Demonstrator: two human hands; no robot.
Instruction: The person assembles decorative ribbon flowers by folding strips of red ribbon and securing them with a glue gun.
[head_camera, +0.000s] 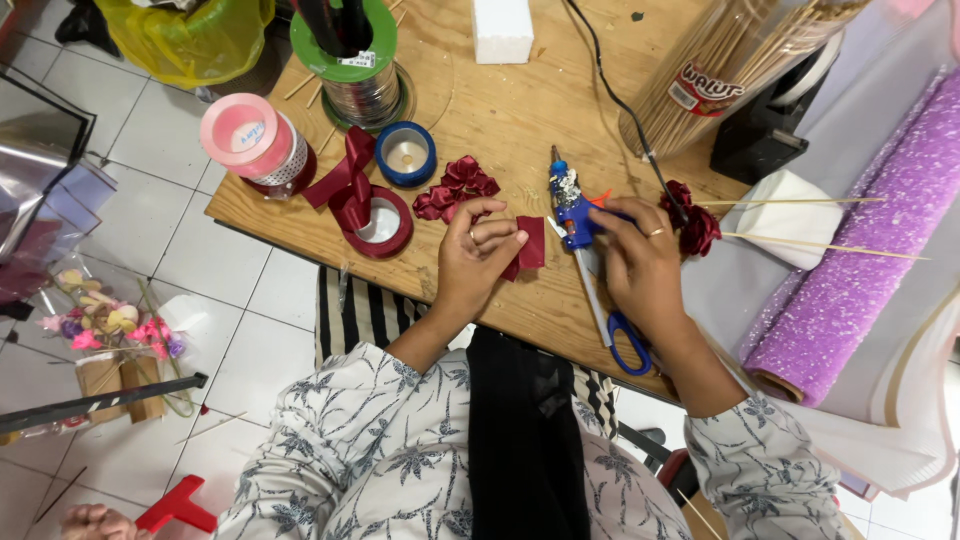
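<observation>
Here the person's left hand (478, 250) comes in from below with the wrist bent, fingers curled over and pinching a small square of dark red ribbon (530, 245), which pokes out on the thumb side, just above the table edge. The right hand (640, 262) reaches in beside it, palm down, closed around the grip of a blue glue gun (572, 208) whose nozzle points away from the body, up the wooden table (500, 110). Just beyond the left fingertips lies a finished red ribbon flower (455, 188); another, on a thin bamboo skewer (800, 202), sits just past the right knuckles. Blue-handled scissors (622, 335) lie under the right wrist. Left of the left hand rests a spool of dark red ribbon (375, 222).
</observation>
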